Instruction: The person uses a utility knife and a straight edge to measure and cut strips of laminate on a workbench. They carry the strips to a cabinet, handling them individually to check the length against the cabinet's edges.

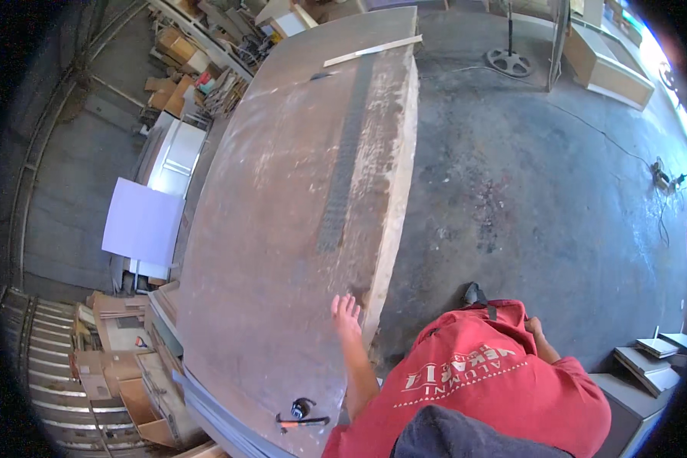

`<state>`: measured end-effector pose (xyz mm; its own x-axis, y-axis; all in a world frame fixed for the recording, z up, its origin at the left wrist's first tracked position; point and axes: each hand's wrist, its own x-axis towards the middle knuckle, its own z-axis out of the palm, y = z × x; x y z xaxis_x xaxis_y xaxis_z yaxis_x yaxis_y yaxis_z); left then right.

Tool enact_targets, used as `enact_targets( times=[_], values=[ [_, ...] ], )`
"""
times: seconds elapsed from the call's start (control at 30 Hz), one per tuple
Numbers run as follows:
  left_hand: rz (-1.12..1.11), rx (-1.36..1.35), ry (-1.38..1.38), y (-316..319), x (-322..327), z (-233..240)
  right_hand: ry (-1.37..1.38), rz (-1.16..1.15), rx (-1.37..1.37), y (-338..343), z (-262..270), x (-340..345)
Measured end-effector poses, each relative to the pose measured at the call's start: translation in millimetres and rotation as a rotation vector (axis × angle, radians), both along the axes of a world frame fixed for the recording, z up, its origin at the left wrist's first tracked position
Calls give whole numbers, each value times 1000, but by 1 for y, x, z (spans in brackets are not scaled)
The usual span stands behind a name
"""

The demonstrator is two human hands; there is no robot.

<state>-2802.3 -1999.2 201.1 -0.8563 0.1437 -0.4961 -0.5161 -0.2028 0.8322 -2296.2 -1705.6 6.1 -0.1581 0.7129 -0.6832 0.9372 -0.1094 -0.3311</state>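
Over the near right edge of a large worn worktable [263,229], my left hand [346,314] is raised with its fingers apart and nothing in it. At the front of my red shirt [469,366], my right hand [533,326] is partly hidden by the cloth, so its fingers do not show clearly. Near the table's close end, a tape measure [301,407] lies beside a hammer-like tool [303,422] with an orange and black handle. A pale wooden strip [372,50] crosses the table's far end, with a small dark object [320,75] close by.
Cardboard boxes [97,375] and boards stand left of the table, near a lilac panel [143,220]. On the concrete floor [492,172] to the right are a cable and a plug cluster [664,178]. A cabinet [635,401] bearing stacked panels [647,366] stands at the near right.
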Motion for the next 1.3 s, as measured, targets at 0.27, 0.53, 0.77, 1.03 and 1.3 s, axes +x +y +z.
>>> enact_targets(
  times=[0.27,0.53,0.77,1.03,1.3],
  values=[
    [-195,-391,445,158,-91,-3,174,-124,49,90,-13,-61],
    [-371,-980,742,263,-234,1,227,-335,10,165,-20,-142],
    [-482,-1291,805,341,-274,-25,287,-303,72,195,5,-195],
    [-499,-1113,871,339,-280,-15,177,-232,-87,244,-7,-180],
    [-472,-1469,635,343,-276,17,117,-88,-51,404,-52,-197]
  ],
)
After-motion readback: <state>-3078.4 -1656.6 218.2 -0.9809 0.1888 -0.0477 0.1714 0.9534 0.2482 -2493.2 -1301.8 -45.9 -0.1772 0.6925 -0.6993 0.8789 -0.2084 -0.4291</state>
